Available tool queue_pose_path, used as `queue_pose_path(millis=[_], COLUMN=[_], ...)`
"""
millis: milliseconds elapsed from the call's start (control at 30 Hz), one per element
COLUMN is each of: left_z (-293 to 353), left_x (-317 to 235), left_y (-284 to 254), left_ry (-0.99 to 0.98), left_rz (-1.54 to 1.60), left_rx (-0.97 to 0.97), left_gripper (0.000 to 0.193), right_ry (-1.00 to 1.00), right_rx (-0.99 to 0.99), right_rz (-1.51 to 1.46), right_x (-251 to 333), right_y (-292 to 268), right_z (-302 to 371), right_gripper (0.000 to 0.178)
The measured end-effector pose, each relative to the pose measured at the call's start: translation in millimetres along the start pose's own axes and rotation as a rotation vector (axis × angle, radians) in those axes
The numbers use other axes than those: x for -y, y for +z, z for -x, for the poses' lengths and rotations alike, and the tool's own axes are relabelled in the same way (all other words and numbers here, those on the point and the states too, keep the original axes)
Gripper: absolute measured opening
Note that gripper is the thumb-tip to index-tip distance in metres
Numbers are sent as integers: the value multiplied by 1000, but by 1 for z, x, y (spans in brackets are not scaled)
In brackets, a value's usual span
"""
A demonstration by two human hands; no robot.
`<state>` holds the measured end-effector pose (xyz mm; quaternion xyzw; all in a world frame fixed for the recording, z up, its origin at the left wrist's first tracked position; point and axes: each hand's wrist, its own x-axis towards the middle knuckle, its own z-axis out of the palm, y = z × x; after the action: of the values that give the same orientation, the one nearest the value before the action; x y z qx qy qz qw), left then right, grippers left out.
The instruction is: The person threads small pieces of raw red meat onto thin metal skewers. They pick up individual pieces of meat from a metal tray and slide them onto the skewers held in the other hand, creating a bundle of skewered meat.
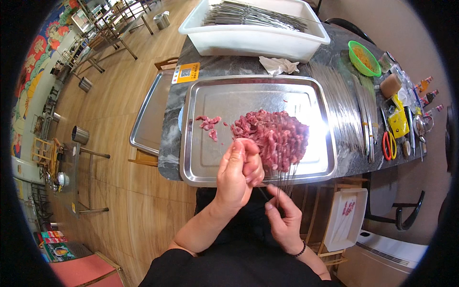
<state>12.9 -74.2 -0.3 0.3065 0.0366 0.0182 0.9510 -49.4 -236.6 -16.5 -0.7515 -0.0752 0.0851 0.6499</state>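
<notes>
My left hand (237, 170) is closed with its fingers curled, just above the near rim of a metal tray (187, 143). What it holds, if anything, is hidden by the fingers. Lower and to the right, my right hand (285, 221) pinches a thin metal skewer, whose tip points up-left toward the left hand. A heap of cut raw red meat (267, 129) lies on the tray, with a few loose pieces (208, 123) at its left. Several thin skewer shafts (286, 179) stick out from the meat over the tray's near rim, beside the right hand.
Bare metal skewers (340, 112) cover the table right of the tray. Beyond stands a white bin (248, 44) of skewers, with crumpled tissue (278, 65) before it. Scissors (389, 143) and a green bowl (364, 58) are at right. A white container (330, 234) with meat skewers sits lower right.
</notes>
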Motion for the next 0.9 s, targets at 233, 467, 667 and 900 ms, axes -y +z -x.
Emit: queue_pose_path(millis=[233, 467, 667, 900], left_z=[-1, 24, 31, 17], left_x=[-18, -70, -73, -75], left_y=[2, -10, -13, -27], left_ry=[112, 202, 151, -149], left_rz=[-605, -836, -763, -760], left_rx=[-31, 38, -7, -121], left_gripper=[33, 15, 14, 11], right_ry=[-169, -259, -182, 85], right_rx=[-23, -49, 22, 33], right_rz=[142, 428, 292, -5], right_x=[4, 15, 15, 10], right_y=[-12, -17, -14, -30], right_z=[-12, -27, -25, -14], right_gripper=[40, 38, 25, 15])
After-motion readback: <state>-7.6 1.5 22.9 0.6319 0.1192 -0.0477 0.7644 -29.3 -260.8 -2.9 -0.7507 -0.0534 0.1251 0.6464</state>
